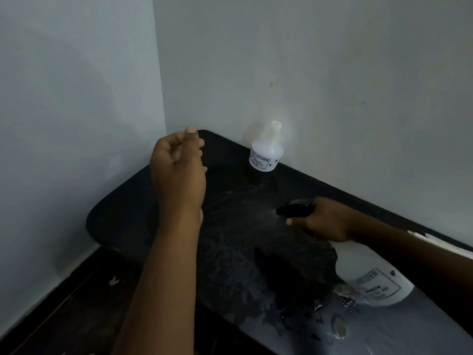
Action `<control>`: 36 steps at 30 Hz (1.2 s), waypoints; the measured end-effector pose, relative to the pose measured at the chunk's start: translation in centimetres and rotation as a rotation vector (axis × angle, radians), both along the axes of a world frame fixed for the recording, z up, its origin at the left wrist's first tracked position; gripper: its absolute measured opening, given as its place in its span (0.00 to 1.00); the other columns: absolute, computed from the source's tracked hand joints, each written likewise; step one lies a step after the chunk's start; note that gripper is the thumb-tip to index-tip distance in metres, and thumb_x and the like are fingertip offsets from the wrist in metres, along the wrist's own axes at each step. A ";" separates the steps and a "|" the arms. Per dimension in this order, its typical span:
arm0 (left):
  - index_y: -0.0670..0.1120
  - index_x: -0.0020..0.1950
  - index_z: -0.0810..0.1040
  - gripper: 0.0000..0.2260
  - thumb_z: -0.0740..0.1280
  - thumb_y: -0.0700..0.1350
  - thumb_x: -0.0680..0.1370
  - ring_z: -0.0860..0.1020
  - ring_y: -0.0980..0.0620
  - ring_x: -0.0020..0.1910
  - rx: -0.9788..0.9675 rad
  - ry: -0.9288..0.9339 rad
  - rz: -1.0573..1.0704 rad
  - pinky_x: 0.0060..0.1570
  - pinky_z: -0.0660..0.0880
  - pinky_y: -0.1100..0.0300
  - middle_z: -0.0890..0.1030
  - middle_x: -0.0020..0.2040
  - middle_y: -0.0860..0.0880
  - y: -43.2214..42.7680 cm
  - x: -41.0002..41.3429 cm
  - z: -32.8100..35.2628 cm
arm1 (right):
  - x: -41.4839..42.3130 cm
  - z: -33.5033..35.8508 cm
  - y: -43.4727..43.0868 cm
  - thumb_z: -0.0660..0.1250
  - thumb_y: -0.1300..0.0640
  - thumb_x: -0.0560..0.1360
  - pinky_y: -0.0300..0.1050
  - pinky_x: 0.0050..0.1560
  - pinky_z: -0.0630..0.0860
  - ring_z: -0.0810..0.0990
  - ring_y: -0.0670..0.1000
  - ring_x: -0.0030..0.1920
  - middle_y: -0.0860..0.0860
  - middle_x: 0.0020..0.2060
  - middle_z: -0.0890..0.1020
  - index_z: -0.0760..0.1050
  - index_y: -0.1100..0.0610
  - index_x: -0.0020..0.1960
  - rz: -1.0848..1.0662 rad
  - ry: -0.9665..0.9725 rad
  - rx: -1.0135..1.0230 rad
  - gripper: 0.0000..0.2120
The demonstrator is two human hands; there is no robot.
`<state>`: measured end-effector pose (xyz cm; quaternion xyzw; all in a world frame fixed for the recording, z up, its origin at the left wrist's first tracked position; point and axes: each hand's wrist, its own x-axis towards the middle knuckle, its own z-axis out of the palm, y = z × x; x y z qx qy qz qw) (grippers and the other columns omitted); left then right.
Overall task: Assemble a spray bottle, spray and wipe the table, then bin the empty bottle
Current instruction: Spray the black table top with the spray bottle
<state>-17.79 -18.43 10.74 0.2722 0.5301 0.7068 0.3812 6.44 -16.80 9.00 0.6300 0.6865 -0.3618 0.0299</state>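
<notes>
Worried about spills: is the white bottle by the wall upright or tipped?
Upright: the white plastic bottle stands on its base, neck pointing up.

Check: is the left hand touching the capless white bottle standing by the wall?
Apart. The head view shows a strip of dark table between the left hand and the capless bottle.

The head view looks forward and down, close over the table (122, 213) in a wall corner.

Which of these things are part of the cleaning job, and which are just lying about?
In the job: white plastic spray bottle with black trigger head, gripped by the right hand; wet black table; headless white plastic bottle, probably the empty one.
Lying about: small white scrap on the dark floor.
</notes>
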 end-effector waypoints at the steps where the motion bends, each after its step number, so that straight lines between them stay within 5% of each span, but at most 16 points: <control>1: 0.54 0.48 0.77 0.06 0.65 0.54 0.80 0.82 0.57 0.47 0.005 -0.001 0.008 0.38 0.77 0.63 0.85 0.48 0.54 0.1 -0.3 0.0 | -1.3 -0.3 -0.4 0.65 0.47 0.77 0.35 0.31 0.71 0.77 0.41 0.29 0.45 0.32 0.78 0.75 0.42 0.45 0.029 -0.035 -0.030 0.03; 5: 0.52 0.50 0.77 0.07 0.65 0.54 0.80 0.82 0.56 0.48 -0.009 -0.035 0.031 0.38 0.76 0.63 0.85 0.48 0.53 0.1 -1.4 -0.2 | -4.2 -1.5 -2.7 0.68 0.46 0.75 0.41 0.33 0.76 0.78 0.44 0.27 0.48 0.31 0.81 0.78 0.52 0.44 0.006 0.010 -0.173 0.09; 12: 0.52 0.49 0.77 0.04 0.63 0.48 0.82 0.83 0.53 0.49 -0.019 -0.119 0.057 0.38 0.75 0.61 0.85 0.49 0.50 0.1 -2.1 0.0 | -5.4 -1.5 -2.5 0.64 0.42 0.76 0.36 0.34 0.69 0.77 0.42 0.33 0.47 0.35 0.78 0.72 0.47 0.41 0.056 -0.124 -0.128 0.10; 17: 0.52 0.49 0.77 0.06 0.62 0.46 0.83 0.82 0.53 0.48 -0.025 -0.145 0.054 0.37 0.75 0.62 0.85 0.48 0.50 -0.1 -1.8 -0.2 | -5.9 -1.0 2.0 0.63 0.47 0.79 0.36 0.30 0.73 0.79 0.46 0.32 0.52 0.37 0.81 0.76 0.54 0.55 -0.079 0.007 -0.001 0.12; 23: 0.51 0.50 0.78 0.07 0.61 0.45 0.82 0.82 0.53 0.47 -0.047 -0.145 0.054 0.36 0.74 0.62 0.86 0.48 0.51 0.1 -1.9 -0.7 | -6.0 -0.6 5.4 0.63 0.48 0.79 0.40 0.33 0.73 0.76 0.47 0.28 0.54 0.35 0.80 0.76 0.55 0.53 -0.144 -0.061 0.090 0.11; 26: 0.50 0.52 0.78 0.08 0.59 0.44 0.82 0.82 0.53 0.48 -0.049 -0.128 0.024 0.37 0.74 0.62 0.86 0.47 0.51 0.0 -1.2 -1.1 | -3.9 0.2 5.8 0.65 0.51 0.78 0.36 0.25 0.72 0.76 0.45 0.23 0.54 0.34 0.80 0.77 0.58 0.46 -0.222 -0.045 0.092 0.10; 36: 0.49 0.54 0.79 0.18 0.57 0.59 0.82 0.83 0.49 0.55 0.041 -0.190 -0.432 0.47 0.76 0.54 0.86 0.53 0.48 2.6 4.1 -1.0 | 5.4 0.9 3.5 0.66 0.48 0.77 0.43 0.39 0.75 0.80 0.52 0.37 0.56 0.38 0.83 0.79 0.60 0.57 -0.311 -0.168 0.103 0.17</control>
